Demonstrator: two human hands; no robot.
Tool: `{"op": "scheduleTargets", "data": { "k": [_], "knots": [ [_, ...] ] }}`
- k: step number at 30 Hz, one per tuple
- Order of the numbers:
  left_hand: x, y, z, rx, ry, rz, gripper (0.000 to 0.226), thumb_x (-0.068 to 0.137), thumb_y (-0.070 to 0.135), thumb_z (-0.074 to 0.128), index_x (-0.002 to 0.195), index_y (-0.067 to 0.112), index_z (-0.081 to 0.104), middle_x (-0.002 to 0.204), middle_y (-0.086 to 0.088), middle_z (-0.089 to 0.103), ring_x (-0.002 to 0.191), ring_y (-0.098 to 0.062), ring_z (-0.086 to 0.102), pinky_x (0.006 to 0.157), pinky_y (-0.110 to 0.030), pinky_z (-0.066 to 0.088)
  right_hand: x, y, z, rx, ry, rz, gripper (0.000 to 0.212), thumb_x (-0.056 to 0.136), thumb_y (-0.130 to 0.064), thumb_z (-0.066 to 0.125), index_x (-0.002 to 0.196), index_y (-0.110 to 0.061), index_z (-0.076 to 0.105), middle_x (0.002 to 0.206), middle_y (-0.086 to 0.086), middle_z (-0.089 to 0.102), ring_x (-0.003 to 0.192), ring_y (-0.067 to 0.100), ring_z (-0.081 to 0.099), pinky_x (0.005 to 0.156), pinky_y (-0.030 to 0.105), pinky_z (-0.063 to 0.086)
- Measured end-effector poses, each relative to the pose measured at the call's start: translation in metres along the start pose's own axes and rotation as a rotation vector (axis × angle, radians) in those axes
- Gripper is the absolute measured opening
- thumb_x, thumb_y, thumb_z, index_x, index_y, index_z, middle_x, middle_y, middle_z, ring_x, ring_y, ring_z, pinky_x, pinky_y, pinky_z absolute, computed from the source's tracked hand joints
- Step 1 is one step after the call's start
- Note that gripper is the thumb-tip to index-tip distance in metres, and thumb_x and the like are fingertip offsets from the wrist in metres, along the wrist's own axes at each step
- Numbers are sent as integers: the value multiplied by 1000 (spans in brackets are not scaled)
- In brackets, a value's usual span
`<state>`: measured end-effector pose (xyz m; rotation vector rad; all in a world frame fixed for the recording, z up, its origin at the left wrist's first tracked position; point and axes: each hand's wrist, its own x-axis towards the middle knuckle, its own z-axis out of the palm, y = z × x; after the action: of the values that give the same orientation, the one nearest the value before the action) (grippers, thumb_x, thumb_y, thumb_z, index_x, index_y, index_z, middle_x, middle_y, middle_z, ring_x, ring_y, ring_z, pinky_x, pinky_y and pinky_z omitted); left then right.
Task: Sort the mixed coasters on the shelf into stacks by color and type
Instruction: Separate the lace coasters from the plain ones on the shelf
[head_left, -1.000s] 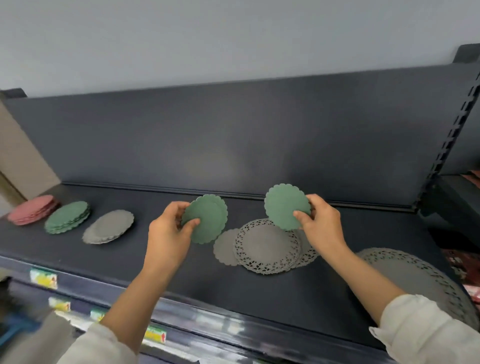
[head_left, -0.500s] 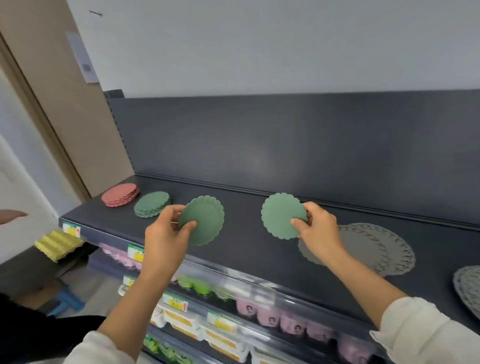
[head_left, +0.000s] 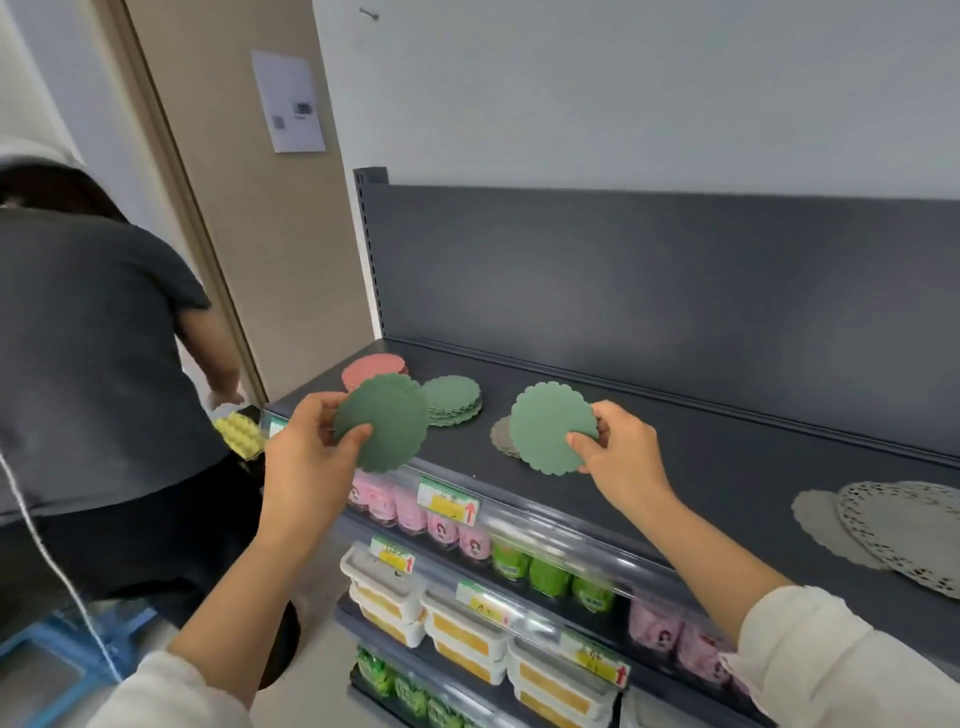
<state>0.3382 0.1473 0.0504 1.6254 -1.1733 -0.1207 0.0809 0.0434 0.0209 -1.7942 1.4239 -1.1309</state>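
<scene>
My left hand (head_left: 306, 457) pinches a dark green scalloped coaster (head_left: 387, 423) above the shelf's front left edge. My right hand (head_left: 621, 460) pinches a lighter green scalloped coaster (head_left: 548, 428) over the dark shelf (head_left: 701, 467). A green stack (head_left: 454, 400) lies at the shelf's left end, beside a pink stack (head_left: 366, 369) partly hidden by my left coaster. A grey stack (head_left: 501, 431) peeks out behind my right coaster. At the far right lie a plain grey coaster (head_left: 821, 525) and grey lace doilies (head_left: 904, 530), overlapping.
A person in a dark shirt (head_left: 93, 364) bends over at the left, close to the shelf end. Lower shelves hold pink and green cups (head_left: 441, 525) and white boxed goods (head_left: 462, 623). A yellow egg tray (head_left: 239, 434) sits at the left.
The view has swung left; both hands carried their green coasters leftward toward the sorted stacks. The lace doilies now lie far to the right, and a person has come into view.
</scene>
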Motion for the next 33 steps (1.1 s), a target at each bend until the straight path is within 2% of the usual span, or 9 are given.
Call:
{"op": "scheduleTargets", "data": {
  "k": [4,10,13,16,19,22,24,28,33],
  "knots": [
    [10,-23,-8,1,24,-27,27,83,13,67,109,15,58,94,4,59,83,-16,60,65,-14,43,13,-11,26,-13,-29,-2,15,85,-9,64,99,-10,61,89,6,64,86,25,64,74,47,57],
    [32,-49,-1,-19,28,-84,24,83,13,67,104,19,57,94,6,59,84,-17,61,71,-24,47,41,-16,67,-48,-83,-3,14,84,-14,65,97,-11,61,81,-2,62,84,24,65,74,45,57],
    [51,-62,6,6,37,-86,26,82,13,68,106,16,58,94,6,59,82,-15,61,67,-18,45,64,-19,84,-69,-122,-10,12,85,-13,64,97,-11,61,75,-8,56,81,23,65,73,42,57],
    [75,-70,16,6,48,-86,24,82,11,68,104,16,59,92,7,60,82,-14,61,66,-12,42,96,-19,98,-29,-151,3,13,84,-10,65,97,-9,62,76,-4,57,81,23,64,71,40,59],
    [104,-74,26,19,54,-87,25,82,12,68,105,15,59,93,5,61,83,-10,60,69,-12,43,131,-20,112,0,-195,28,16,84,-8,65,100,-6,61,82,3,62,82,24,66,67,36,60],
    [131,-79,37,20,59,-100,26,83,13,68,107,15,59,89,13,59,83,-7,60,68,-10,43,156,-22,130,31,-255,59,18,84,-8,65,102,-8,61,80,-4,61,77,21,67,67,35,60],
    [143,-83,43,28,62,-102,25,82,14,68,106,16,59,88,16,58,83,-6,60,67,-10,42,166,-21,142,24,-300,63,19,84,-8,65,103,-10,60,78,-7,59,73,16,65,63,30,59],
    [163,-98,51,28,56,-119,25,82,15,69,105,17,60,95,5,64,87,-15,63,71,-19,47,182,-17,156,21,-331,80,26,84,-8,66,109,-9,60,78,-8,57,68,9,60,53,17,53],
    [191,-108,60,6,19,-103,28,82,13,69,108,14,60,98,1,64,89,-15,61,81,-29,50,195,-14,164,-24,-346,123,28,85,-11,66,113,-10,61,85,-2,62,72,12,63,56,20,54]
  ]
}}
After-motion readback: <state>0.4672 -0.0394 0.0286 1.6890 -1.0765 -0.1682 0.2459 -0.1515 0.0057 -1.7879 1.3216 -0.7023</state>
